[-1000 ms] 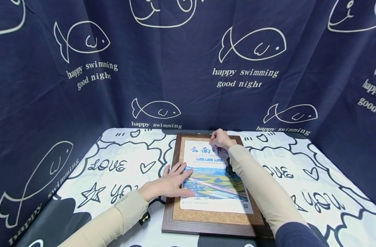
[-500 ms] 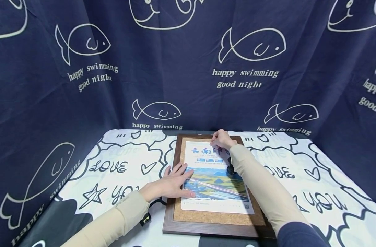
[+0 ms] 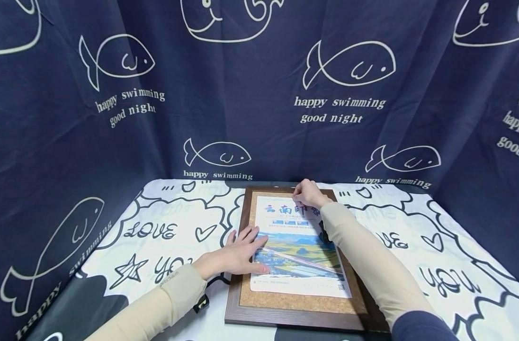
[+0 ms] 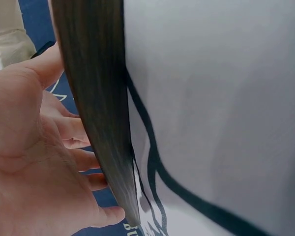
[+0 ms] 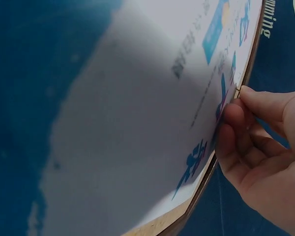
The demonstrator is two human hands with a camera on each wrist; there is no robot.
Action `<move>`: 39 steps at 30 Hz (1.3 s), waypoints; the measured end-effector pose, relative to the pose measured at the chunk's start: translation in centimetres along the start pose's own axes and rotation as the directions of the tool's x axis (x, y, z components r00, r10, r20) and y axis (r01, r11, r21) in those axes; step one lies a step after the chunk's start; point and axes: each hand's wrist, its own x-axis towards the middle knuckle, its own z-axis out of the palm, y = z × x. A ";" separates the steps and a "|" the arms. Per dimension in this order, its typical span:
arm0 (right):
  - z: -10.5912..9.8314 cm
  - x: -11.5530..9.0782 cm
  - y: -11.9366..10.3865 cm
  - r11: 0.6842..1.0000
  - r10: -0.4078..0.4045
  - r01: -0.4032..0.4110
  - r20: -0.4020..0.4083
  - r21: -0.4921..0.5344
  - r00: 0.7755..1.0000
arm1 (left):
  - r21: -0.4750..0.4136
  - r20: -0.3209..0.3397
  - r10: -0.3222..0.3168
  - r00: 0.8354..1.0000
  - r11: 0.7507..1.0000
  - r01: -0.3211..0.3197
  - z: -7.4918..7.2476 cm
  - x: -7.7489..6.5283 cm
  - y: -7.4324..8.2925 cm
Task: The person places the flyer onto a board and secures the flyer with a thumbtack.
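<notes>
A printed poster (image 3: 299,255) with a colourful landscape lies on a cork board (image 3: 293,302) that has a dark wooden frame. My left hand (image 3: 241,253) rests with spread fingers over the board's left edge, its fingertips and thumb on the poster; the left wrist view shows its palm beside the frame (image 4: 96,98). At the poster's top edge, my right hand (image 3: 308,194) pinches a small thin pin (image 5: 238,91) between thumb and forefinger, against the board. The pin is mostly hidden by the fingers. The right hand and forearm cover the poster's upper right corner.
The board lies on a white cloth (image 3: 161,255) with black drawings and lettering. Behind and at both sides hangs a dark blue curtain (image 3: 268,90) with white fish. A small black device (image 3: 201,303) is at the left wrist, and another (image 3: 325,233) at the right.
My right wrist and forearm have swung slightly to the right, while the fingers keep to the poster's top edge. The left hand stays in place. The head view has shifted slightly.
</notes>
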 end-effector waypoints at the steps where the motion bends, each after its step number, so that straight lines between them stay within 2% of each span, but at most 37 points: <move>1: 0.0 0.0 0.0 1.000 -0.011 0.011 -0.005 -0.016 1.000 | -0.002 0.000 0.002 1.000 1.000 -0.002 0.0 0.0 0.0; 27: 0.5 -0.1 0.1 0.994 -0.076 0.072 -0.036 -0.083 0.996 | 0.004 0.004 0.001 1.000 1.000 -0.001 0.0 0.2 -0.2; 39: 0.5 -0.1 0.0 0.992 -0.067 0.063 -0.029 -0.107 0.997 | 0.009 0.008 -0.011 1.000 1.000 0.011 0.1 0.2 -0.1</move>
